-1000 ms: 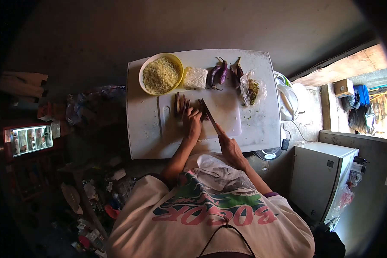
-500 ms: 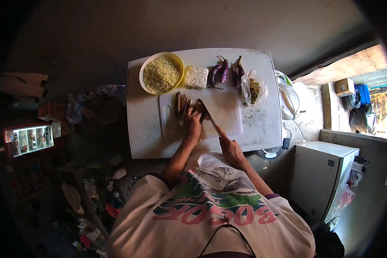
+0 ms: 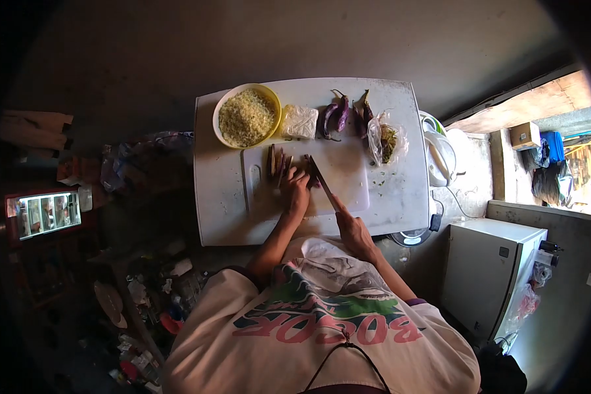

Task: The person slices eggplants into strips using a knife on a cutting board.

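My right hand (image 3: 354,231) is closed round the handle of a knife (image 3: 324,181), whose blade points away from me over the white cutting board (image 3: 349,172). Just left of the blade, my left hand (image 3: 297,193) has its fingers bent down on a piece of eggplant (image 3: 306,159), largely hidden by the fingers and knife. Cut eggplant strips (image 3: 272,159) lie along the board's left part, close to my left fingertips. Behind the board are several whole purple eggplants (image 3: 343,114).
A yellow bowl (image 3: 279,105) of pale grated or chopped food stands at the table's back left. Beside it sits a white wrapped block (image 3: 300,122). An open plastic bag (image 3: 389,143) with greens lies right of the board. The white table (image 3: 400,197) meets the wall behind.
The knife stays beside my left hand with only a slight shift at the blade. The whole view has moved down a little; both hands keep their grip.
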{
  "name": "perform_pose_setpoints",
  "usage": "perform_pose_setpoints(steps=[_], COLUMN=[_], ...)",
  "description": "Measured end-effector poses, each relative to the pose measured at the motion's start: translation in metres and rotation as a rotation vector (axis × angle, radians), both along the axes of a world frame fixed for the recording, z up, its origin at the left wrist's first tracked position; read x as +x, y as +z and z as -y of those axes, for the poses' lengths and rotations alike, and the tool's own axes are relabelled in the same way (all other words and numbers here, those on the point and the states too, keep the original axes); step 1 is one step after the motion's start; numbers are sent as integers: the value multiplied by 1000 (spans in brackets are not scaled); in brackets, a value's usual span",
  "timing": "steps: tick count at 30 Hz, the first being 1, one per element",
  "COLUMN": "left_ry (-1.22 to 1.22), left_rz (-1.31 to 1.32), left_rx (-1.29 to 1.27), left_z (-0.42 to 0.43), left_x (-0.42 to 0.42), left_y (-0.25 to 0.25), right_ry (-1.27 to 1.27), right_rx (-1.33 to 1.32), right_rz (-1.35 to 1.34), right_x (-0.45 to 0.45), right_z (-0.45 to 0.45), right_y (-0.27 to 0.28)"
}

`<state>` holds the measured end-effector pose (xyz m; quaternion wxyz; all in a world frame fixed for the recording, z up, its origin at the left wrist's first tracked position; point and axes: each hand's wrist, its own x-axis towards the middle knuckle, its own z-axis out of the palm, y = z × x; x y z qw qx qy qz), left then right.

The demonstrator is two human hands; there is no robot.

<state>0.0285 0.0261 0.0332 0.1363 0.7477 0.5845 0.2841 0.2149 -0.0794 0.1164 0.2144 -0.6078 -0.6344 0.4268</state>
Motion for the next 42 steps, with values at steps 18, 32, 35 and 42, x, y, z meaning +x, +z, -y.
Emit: perform_pose_setpoints(steps=[18,32,35,42], left_ry=[10,-10,-26,-28], left_rz=[5,-11,-55,-59], left_rx=[-1,31,40,50], left_z=[3,2,1,1], left_x=[-5,-5,-6,-5], left_y=[-6,2,1,7], right_ry=[-9,4,0,-3], right_rx=[-22,-11,31,-14], right_rz=[85,65,50,57], right_x=[-7,-6,-6,-8], right_z=[-1,1,3,-2], right_y=[-1,5,-2,6])
